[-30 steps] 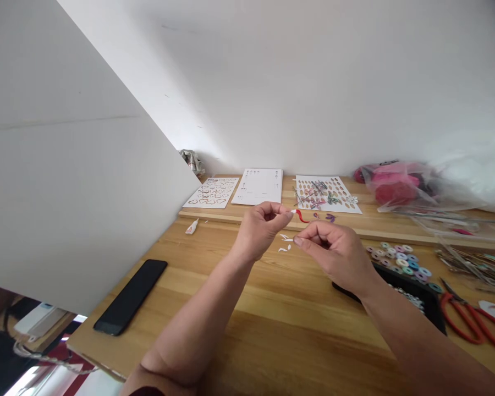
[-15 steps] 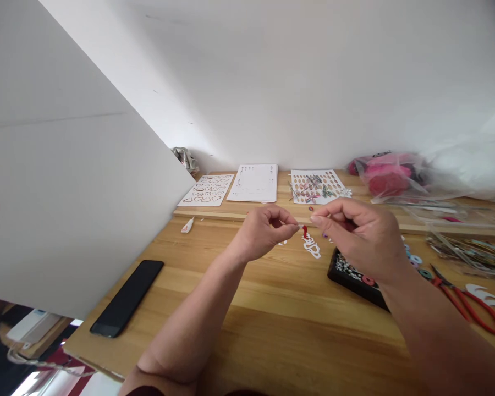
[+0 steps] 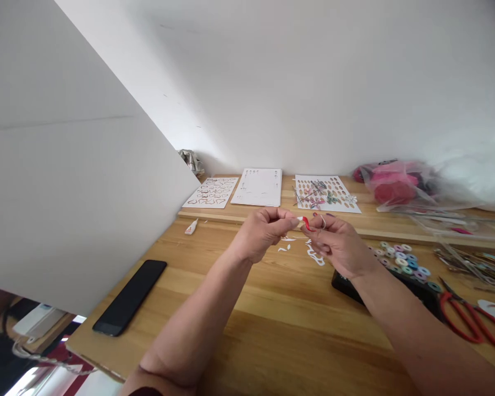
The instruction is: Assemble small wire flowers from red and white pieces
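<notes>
A small curved piece, white at one end and red like wound thread along the rest, is held above the table. My left hand is closed in a pinch on its white end. My right hand is closed at its red end, thumb and forefinger together; any fine thread between them is too thin to make out. A pale ring or loop circles one right finger. Just below lie white paper cutouts and small white scraps.
Partly under my right forearm sits a black tray, with several pastel thread spools behind it. Red-handled scissors lie right; a phone and small glue bottle lie left. Paper sheets rest on the raised back ledge.
My right hand has moved down and left, closing on the red end of the piece; before, it pinched higher, apart from it. My left hand has lifted the piece slightly, and the view has shifted.
</notes>
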A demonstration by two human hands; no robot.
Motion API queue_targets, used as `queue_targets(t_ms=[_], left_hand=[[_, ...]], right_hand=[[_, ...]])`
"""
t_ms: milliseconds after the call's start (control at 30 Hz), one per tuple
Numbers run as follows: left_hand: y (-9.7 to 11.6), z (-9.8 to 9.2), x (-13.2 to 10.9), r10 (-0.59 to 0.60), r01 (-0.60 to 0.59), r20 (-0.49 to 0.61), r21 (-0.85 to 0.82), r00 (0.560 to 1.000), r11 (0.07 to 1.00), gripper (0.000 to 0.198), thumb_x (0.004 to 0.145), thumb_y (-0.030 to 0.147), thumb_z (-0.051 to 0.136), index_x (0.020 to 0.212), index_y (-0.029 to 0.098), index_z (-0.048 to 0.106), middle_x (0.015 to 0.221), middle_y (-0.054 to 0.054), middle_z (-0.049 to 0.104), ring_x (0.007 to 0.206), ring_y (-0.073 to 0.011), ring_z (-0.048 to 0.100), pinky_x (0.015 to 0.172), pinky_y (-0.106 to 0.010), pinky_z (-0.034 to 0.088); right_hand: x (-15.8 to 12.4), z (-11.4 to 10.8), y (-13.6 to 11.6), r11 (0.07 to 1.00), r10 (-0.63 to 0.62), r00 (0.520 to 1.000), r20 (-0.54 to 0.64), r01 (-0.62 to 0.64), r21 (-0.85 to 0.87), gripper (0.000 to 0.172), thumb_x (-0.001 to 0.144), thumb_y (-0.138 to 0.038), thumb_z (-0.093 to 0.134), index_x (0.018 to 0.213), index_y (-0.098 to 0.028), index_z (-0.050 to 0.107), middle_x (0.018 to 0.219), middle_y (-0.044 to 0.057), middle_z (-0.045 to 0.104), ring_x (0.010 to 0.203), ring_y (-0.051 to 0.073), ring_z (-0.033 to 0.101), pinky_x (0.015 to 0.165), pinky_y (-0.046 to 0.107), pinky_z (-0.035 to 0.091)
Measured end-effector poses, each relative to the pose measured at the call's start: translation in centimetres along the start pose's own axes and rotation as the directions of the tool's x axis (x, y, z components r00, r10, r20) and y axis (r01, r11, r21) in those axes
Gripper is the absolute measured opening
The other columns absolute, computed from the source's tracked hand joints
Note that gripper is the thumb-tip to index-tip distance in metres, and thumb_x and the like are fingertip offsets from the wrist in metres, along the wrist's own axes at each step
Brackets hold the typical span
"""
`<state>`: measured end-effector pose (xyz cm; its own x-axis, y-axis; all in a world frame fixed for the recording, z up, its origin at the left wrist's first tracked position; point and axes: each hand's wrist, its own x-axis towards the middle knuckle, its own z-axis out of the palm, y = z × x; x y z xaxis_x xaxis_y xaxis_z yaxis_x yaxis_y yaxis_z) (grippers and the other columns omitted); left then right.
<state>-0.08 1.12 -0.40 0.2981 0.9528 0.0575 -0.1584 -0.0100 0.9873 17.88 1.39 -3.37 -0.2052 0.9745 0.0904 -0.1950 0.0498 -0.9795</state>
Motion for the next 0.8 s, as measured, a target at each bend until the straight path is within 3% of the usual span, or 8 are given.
queue_targets(t_ms=[67, 167, 333, 433, 600, 700, 800], left_hand=[[-0.2, 0.1, 0.2, 0.036, -0.037, -0.072, -0.014, 0.997, 0.999, 0.032, 0.069, 0.04, 0.08, 0.076, 0.014, 0.063, 0.059, 0.006, 0.047, 0.049, -0.0029, 0.029, 0.048, -0.023, 0.019], [-0.6, 0.1, 0.5, 0.132, -0.128, -0.156, 0.037, 0.979, 0.991, 0.029, 0.071, 0.038, 0.079, 0.077, 0.013, 0.064, 0.067, 0.003, 0.055, 0.055, -0.0038, 0.037, 0.053, -0.022, 0.029], [-1.0, -0.2, 0.6, 0.287, -0.227, -0.193, 0.283, 0.938, 0.932, 0.021, 0.077, 0.033, 0.073, 0.081, 0.014, 0.066, 0.077, -0.001, 0.063, 0.066, -0.0078, 0.048, 0.061, -0.023, 0.038], [-0.4, -0.1, 0.3, 0.28, -0.197, -0.163, 0.399, 0.946, 0.896, 0.018, 0.076, 0.031, 0.071, 0.079, 0.014, 0.067, 0.076, -0.002, 0.063, 0.064, -0.0085, 0.048, 0.059, -0.023, 0.038], [0.2, 0.1, -0.4, 0.193, -0.153, -0.051, 0.434, 0.98, 0.888, 0.019, 0.077, 0.033, 0.071, 0.076, 0.014, 0.066, 0.07, -0.001, 0.06, 0.06, -0.0083, 0.046, 0.055, -0.022, 0.035], [0.1, 0.0, -0.6, 0.13, -0.139, 0.051, 0.393, 0.99, 0.909, 0.021, 0.078, 0.034, 0.071, 0.078, 0.014, 0.066, 0.074, -0.003, 0.062, 0.063, -0.0087, 0.048, 0.056, -0.023, 0.035], [0.2, 0.0, -0.8, 0.065, -0.101, 0.122, 0.313, 0.99, 0.944, 0.022, 0.078, 0.035, 0.073, 0.081, 0.015, 0.066, 0.075, -0.002, 0.061, 0.064, -0.0082, 0.047, 0.057, -0.023, 0.034]], right_hand=[[-0.2, 0.7, 0.5, 1.0, -0.006, 1.0, -0.01, 0.006, -0.003, 0.03, 0.066, -0.04, 0.084, 0.065, -0.019, 0.062, 0.049, -0.008, 0.043, 0.04, 0.005, 0.031, 0.041, 0.023, 0.022], [-0.8, 1.6, 0.5, 0.985, -0.092, 0.995, -0.023, 0.088, -0.15, 0.027, 0.072, -0.04, 0.08, 0.067, -0.018, 0.066, 0.051, -0.005, 0.047, 0.043, 0.007, 0.035, 0.042, 0.025, 0.025], [-2.2, 2.2, -0.8, 0.892, -0.22, 0.975, -0.016, 0.194, -0.409, 0.023, 0.081, -0.038, 0.072, 0.068, -0.018, 0.068, 0.051, -0.004, 0.046, 0.047, 0.008, 0.032, 0.044, 0.025, 0.024], [-2.9, 2.0, -1.8, 0.811, -0.332, 0.942, -0.04, 0.264, -0.523, 0.019, 0.082, -0.034, 0.07, 0.072, -0.019, 0.069, 0.054, -0.003, 0.049, 0.048, 0.009, 0.035, 0.045, 0.026, 0.026], [-3.3, 1.1, -3.1, 0.675, -0.497, 0.865, -0.074, 0.332, -0.659, 0.013, 0.084, -0.031, 0.07, 0.076, -0.021, 0.071, 0.055, -0.002, 0.051, 0.05, 0.01, 0.037, 0.047, 0.026, 0.029], [-2.9, 0.3, -3.5, 0.651, -0.525, 0.846, -0.09, 0.331, -0.683, 0.011, 0.084, -0.031, 0.07, 0.078, -0.022, 0.073, 0.054, -0.002, 0.052, 0.05, 0.01, 0.036, 0.047, 0.026, 0.029], [-2.3, -0.4, -3.4, 0.674, -0.502, 0.86, -0.09, 0.323, -0.664, 0.011, 0.083, -0.031, 0.072, 0.078, -0.022, 0.074, 0.059, 0.0, 0.057, 0.053, 0.011, 0.041, 0.05, 0.027, 0.033]])
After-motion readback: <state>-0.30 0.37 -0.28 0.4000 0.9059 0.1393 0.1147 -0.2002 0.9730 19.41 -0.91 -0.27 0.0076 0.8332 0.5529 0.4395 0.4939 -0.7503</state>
